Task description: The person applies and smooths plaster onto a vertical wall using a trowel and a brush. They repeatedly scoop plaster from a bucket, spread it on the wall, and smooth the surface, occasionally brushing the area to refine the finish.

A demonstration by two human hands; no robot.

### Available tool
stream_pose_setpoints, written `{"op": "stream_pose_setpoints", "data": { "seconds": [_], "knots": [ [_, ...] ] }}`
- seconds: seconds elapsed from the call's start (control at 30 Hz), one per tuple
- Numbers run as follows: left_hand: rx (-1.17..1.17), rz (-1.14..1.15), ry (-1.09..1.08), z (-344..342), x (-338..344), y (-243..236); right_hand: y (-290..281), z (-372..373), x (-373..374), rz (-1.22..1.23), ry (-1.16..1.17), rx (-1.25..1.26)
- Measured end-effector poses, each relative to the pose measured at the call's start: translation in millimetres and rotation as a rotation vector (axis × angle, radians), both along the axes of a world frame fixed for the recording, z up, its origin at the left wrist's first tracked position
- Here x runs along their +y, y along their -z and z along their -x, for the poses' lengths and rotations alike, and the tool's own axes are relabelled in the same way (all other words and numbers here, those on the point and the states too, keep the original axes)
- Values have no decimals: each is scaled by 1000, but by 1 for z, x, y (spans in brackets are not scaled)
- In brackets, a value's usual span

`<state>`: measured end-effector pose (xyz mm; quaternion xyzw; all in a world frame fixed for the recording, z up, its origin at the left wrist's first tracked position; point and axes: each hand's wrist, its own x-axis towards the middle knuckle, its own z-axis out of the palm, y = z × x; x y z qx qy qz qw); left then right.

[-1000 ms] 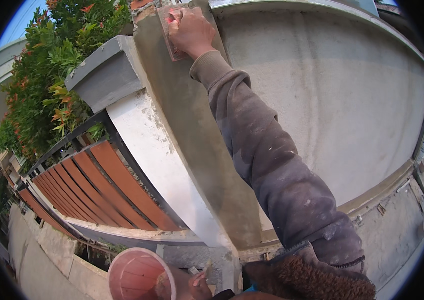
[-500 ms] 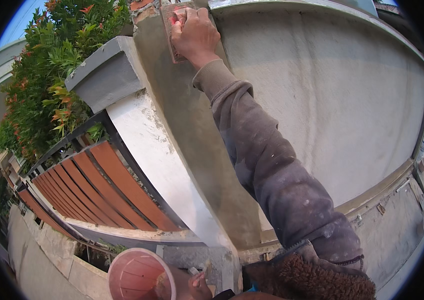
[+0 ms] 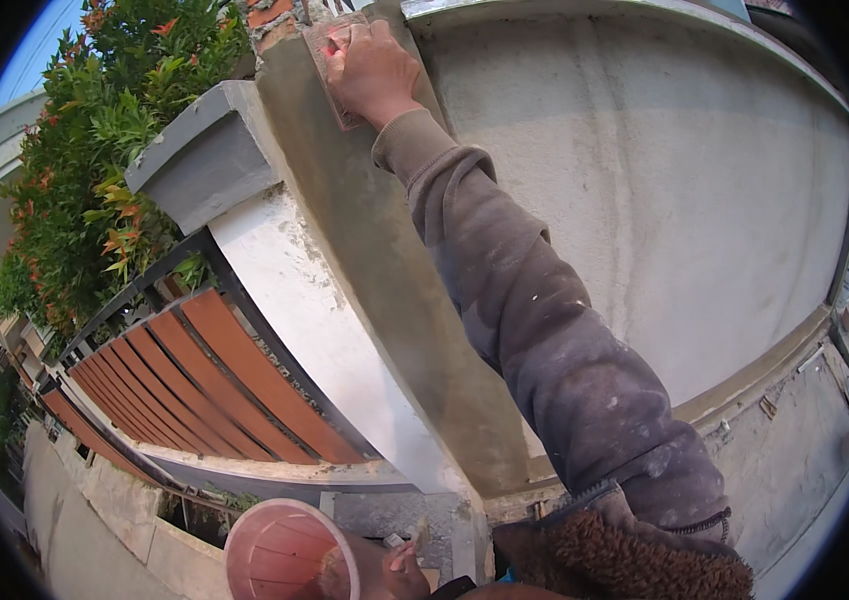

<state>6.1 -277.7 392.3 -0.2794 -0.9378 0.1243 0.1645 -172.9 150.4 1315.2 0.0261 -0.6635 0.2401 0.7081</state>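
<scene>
My right hand (image 3: 377,72) is wrapped around the handle of a reddish plastering float (image 3: 333,92), at the top of the view. The float lies flat against a strip of damp, grey-brown plaster (image 3: 385,250) on a wall pillar. My right arm, in a stained grey-brown sleeve, reaches up to it across the picture. Low in the view, my left hand (image 3: 407,572) is beside a pink plastic bucket (image 3: 350,560). Its visible fingers are curled near a small greyish piece, and most of the hand is hidden. Whatever it grips cannot be made out.
Right of the pillar stretches a pale rendered wall panel (image 3: 725,200) with a raised border. On the left stand a white post (image 3: 295,290) with a grey cap (image 3: 205,150), an orange-brown slatted fence (image 3: 245,380) and a leafy shrub (image 3: 115,130). Exposed brick (image 3: 270,15) shows above.
The float and my right hand have shifted slightly left across the damp plaster. The whole view has tilted a little. My left hand stays beside the bucket.
</scene>
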Motion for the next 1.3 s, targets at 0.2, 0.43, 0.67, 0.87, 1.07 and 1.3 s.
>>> {"op": "stream_pose_setpoints", "data": {
  "seconds": [0.2, 0.43, 0.67, 0.87, 1.07, 1.3],
  "knots": [
    [0, -37, -22, -6, 1, 1, 1, -14, -2, 134, -87, 89],
    [-66, -19, -6, -14, 4, 4, 9, -17, -7, 80, -52, -1],
    [-102, -402, -252, -46, -13, -16, 24, -27, -27, 10, -375, -76],
    [-43, -1577, 8, -110, 108, -322, 191, -78, 17, 116, -1886, -157],
    [-60, -1483, 119, -113, 111, -339, 349, -133, 32, 681, -1861, -230],
    [-478, -1392, 222, -109, 144, -292, 549, -277, 154, 1395, -1463, -294]
  ]
}}
